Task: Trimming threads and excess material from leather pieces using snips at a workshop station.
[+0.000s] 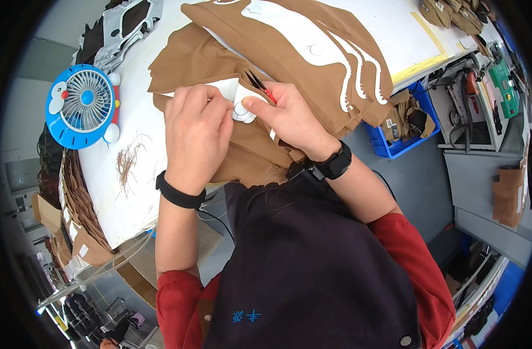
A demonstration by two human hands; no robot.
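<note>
White surface (pixel 106 192) spreads beyond hands, brown cloth (pixel 187 61) heaped on it. White piece (pixel 243 93) lies over cloth, between hands. Left hand (pixel 199 131) curled nearly closed at its left side; fingertips partly hidden, cannot tell exact grip. Right hand (pixel 292 119) folded around red-handled snips (pixel 269 93), blades pointing away, thumb pressed on white piece. Brown panels (pixel 309 87) with white shapes (pixel 289 35) overlap beyond right hand. Left of left hand: blue fan (pixel 87 98), loose threads (pixel 126 164). Right of right hand: blue bin (pixel 414 143).

Over my feed, I saw the fan (pixel 82 104) near the tabletop's (pixel 103 192) left edge, thread clippings (pixel 127 163) before it, fabric pieces (pixel 368 49) to its right, a bin (pixel 403 150) beyond the right-hand edge.
</note>
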